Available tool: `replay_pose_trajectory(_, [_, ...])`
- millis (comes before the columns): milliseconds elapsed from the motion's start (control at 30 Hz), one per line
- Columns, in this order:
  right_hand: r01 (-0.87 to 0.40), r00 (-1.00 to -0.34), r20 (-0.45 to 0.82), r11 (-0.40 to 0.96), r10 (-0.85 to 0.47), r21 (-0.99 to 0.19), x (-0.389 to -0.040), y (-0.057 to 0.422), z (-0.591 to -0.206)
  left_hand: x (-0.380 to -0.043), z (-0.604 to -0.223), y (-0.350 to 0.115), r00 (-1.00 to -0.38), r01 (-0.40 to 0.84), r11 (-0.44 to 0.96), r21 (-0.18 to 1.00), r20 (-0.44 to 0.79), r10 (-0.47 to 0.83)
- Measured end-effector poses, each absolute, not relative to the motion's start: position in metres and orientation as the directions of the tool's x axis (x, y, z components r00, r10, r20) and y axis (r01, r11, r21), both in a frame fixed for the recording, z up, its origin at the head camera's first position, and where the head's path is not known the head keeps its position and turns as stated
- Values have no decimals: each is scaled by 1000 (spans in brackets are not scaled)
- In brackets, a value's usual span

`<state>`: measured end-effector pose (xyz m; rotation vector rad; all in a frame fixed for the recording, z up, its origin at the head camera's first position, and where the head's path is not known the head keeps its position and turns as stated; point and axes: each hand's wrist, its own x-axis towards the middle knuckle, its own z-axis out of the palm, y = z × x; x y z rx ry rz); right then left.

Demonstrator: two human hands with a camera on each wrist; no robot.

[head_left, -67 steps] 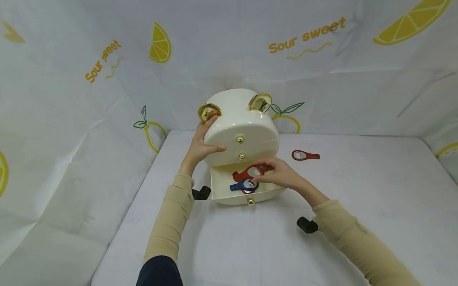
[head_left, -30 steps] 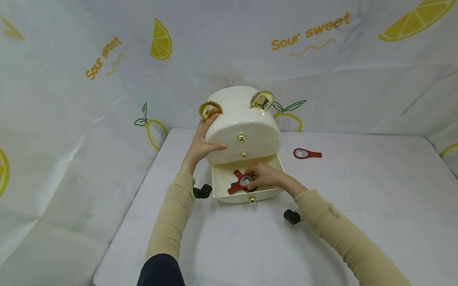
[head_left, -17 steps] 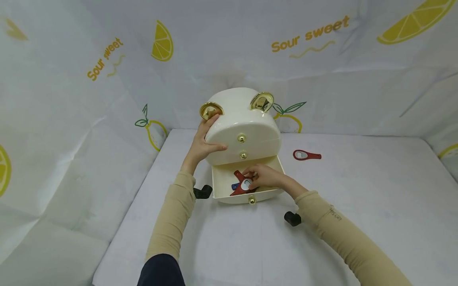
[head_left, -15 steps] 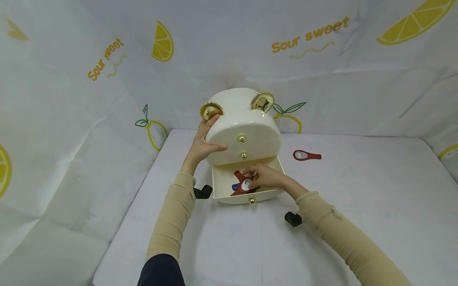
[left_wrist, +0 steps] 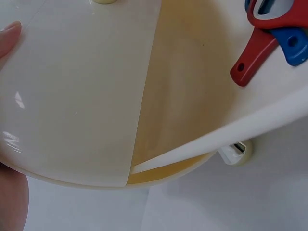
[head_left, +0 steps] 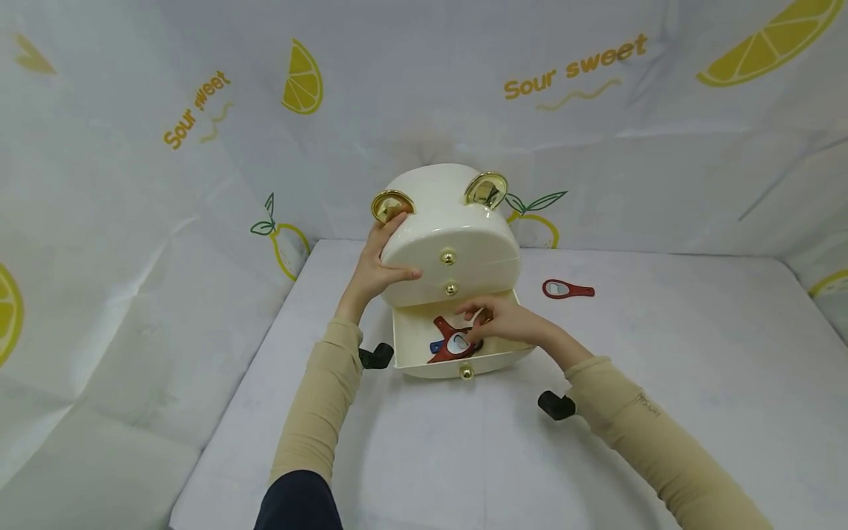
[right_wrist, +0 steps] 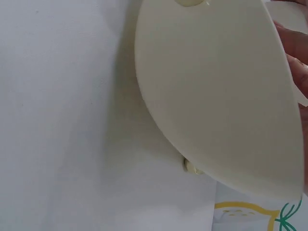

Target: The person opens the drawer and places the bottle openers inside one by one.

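Note:
A white storage box (head_left: 480, 269) with gold ears and gold knobs stands at the back, its bottom drawer (head_left: 409, 324) pulled out. My left hand (head_left: 369, 274) grips the box's left side, thumb on the front and fingers up beside the left ear. In the drawer lie overlapping bottle openers: a red opener (head_left: 442, 356) on top, another red handle (left_wrist: 252, 57) and a blue handle (left_wrist: 292, 44) under it. My right hand (head_left: 513, 324) hovers over the drawer's right part, fingers loosely parted right by the openers. In the right wrist view, the drawer front hides most of its fingers.
Another red bottle opener (head_left: 580, 291) lies on the white table to the right of the box. A lemon-print cloth (head_left: 596, 162) hangs behind the table. Black wrist mounts (head_left: 555, 406) stick out below both forearms.
The right hand first held a red opener above the drawer and lowered it onto the others. Now its fingers have parted and drawn back rightward. The left hand stays put.

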<state>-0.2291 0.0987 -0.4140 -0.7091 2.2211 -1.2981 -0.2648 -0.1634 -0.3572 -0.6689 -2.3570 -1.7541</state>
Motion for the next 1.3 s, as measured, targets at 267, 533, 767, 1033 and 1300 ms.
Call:
replay_pose_trajectory(267, [-105, -830, -86, 305, -551, -946, -237, 137, -402, -265, -359, -165, -895, 416, 226, 881, 352, 274])
replay_pose_trajectory(533, [-77, -898, -5, 168, -440, -983, -246, 181, -398, -264, -359, -166, -891, 423, 224, 878, 359, 277])
replay_pose_trajectory(767, [-33, -940, -9, 118, -341, -992, -259, 219, -409, -264, -360, -166, -893, 418, 225, 880, 354, 277])
replay_pose_trajectory(1033, [85, -971, -106, 103, -215, -991, -271, 254, -425, -265, -358, -165, -877, 452, 227, 863, 384, 287])
replay_pose_trajectory(1300, [194, -971, -179, -87, -158, -977, -275, 268, -439, -269, -361, -165, -871, 462, 213, 861, 396, 290])
